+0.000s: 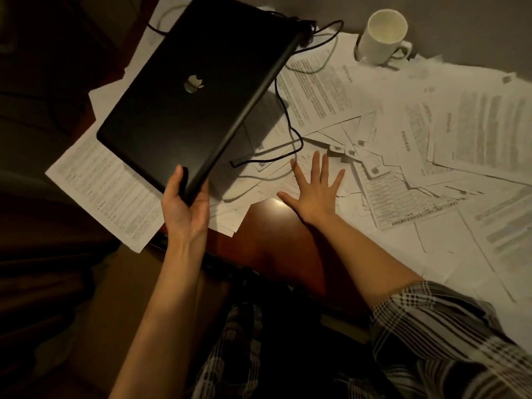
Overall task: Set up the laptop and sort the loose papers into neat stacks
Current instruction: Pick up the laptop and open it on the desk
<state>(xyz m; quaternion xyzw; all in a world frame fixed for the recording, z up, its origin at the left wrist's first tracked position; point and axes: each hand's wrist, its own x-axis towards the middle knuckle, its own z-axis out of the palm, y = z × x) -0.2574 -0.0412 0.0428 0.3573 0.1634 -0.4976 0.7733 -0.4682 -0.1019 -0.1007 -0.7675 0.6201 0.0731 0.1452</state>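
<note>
Wooden desk [267,234], reddish-brown, mostly buried; only a bare patch shows near the front edge. Loose papers [449,145], printed sheets, fanned and overlapping at all angles across the whole top, some hanging past the left edge. Closed black laptop [198,90], logo up, held tilted above the papers at left-centre, one long edge raised, casting a shadow on the sheets beneath. Left hand [185,205] grips its near corner, thumb over the lid, fingers curled underneath. Right hand [315,188] lies flat on the sheets near the bare patch, fingers spread wide and straight, holding nothing. Thin black cable [290,136] runs from the laptop's far corner, loops over the papers and ends loose just beyond the right hand. White mug [381,36] stands upright on sheets at the far right, interior pale, contents unclear. Judgement: the laptop step is in hand, sorting not begun. Next move likely calls for the right hand to sweep sheets aside and widen the bare patch, then lowering the laptop level there, minding the cable's slack and the mug.
</note>
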